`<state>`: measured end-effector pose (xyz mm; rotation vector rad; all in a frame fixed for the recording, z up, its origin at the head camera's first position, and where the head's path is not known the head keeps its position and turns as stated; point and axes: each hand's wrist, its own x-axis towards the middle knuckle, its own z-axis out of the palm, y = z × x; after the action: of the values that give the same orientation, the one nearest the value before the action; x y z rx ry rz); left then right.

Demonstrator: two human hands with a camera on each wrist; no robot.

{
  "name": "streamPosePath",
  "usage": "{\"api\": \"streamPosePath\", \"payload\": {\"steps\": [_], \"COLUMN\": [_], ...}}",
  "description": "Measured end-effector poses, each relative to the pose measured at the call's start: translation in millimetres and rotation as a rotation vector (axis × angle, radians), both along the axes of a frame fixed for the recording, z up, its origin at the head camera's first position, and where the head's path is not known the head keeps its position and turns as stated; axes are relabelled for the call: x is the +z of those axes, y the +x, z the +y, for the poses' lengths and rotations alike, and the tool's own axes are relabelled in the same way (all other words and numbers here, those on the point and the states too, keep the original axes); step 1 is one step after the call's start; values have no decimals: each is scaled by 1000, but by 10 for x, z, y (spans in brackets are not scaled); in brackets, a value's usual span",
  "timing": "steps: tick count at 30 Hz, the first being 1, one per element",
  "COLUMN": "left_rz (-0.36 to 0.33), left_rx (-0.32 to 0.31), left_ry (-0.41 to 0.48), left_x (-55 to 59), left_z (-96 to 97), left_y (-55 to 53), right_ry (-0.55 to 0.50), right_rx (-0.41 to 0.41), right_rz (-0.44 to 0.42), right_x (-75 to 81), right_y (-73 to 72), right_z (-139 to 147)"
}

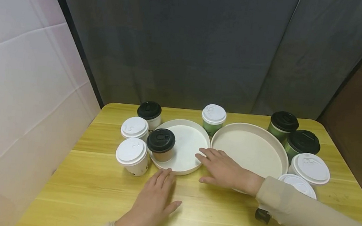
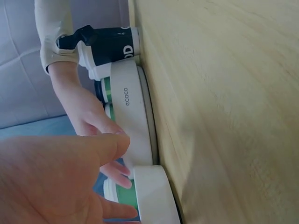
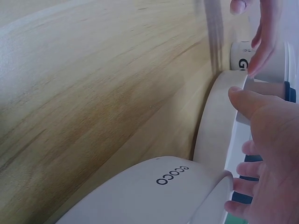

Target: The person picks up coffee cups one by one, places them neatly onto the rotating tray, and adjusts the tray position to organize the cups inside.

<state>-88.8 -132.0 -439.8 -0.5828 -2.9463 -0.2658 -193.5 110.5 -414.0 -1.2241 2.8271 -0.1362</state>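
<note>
A smaller round white tray [image 1: 188, 143] carries a brown paper cup [image 1: 163, 156] with a black lid on its left side. To its right lies a larger cream round tray [image 1: 250, 149], printed "ecoco" on its side wall [image 2: 128, 116]. My left hand [image 1: 153, 198] is at the white tray's front edge, fingers extended and fingertips right at the rim. Reaching across the front of the cream tray, my right hand [image 1: 224, 171] has its fingers spread over the place where the two trays meet. Neither hand grips anything.
Left of the white tray stand two white-lidded cups [image 1: 132, 152] and a black-lidded cup [image 1: 149, 112]. A green cup [image 1: 213, 118] with a white lid is behind the trays. Several lidded cups [image 1: 303, 142] line the right side, partly behind my right sleeve [image 1: 309, 215].
</note>
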Motion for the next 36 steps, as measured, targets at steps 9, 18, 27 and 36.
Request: {"api": "streamPosePath", "payload": {"steps": [9, 18, 27, 36], "left_rz": [63, 107, 90, 132], "left_rx": [23, 45, 48, 39], "left_ry": [3, -10, -1, 16], "left_x": [-14, -41, -15, 126], "left_z": [-61, -123, -140, -144], "left_y": [-24, -54, -68, -62], "right_ry": [-7, -11, -5, -56], "right_rx": [10, 17, 16, 45], "right_rz": [9, -4, -2, 14], "right_x": [-1, -5, 8, 23], "right_y": [4, 16, 21, 50], "right_z": [-8, -24, -31, -96]}}
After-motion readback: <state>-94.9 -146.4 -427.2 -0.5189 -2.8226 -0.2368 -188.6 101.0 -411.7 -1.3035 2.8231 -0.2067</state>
